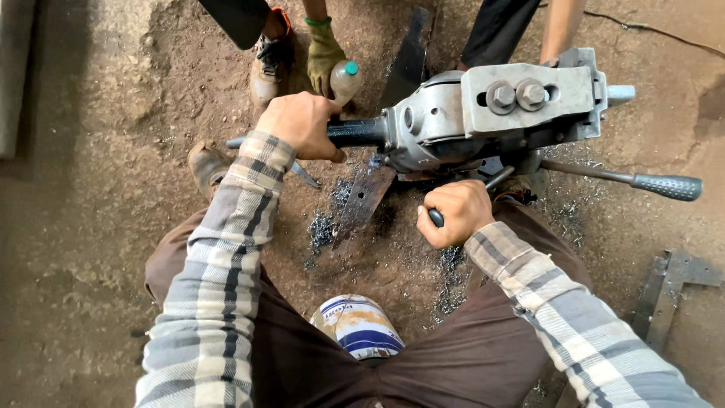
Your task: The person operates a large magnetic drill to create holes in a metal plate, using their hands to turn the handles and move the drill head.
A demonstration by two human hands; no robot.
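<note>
A rough metalworking workshop, set on a bare packed-dirt floor point(98, 174) rather than at any bench. At the middle, toward one o'clock, a heavy grey cast-metal drilling machine point(483, 113) with two large hex bolts on its flat plate and a knurled steel lever point(664, 186) reaching out to three o'clock. Beneath it a rusty flat steel bar point(362, 200), ringed by dark curled metal shavings point(323, 227) scattered over the soil. At four o'clock, a grey welded steel bracket point(672, 283) lying on the ground. At twelve o'clock, a co-worker's soiled green work glove point(323, 57) and a dusty worn shoe point(266, 68).
</note>
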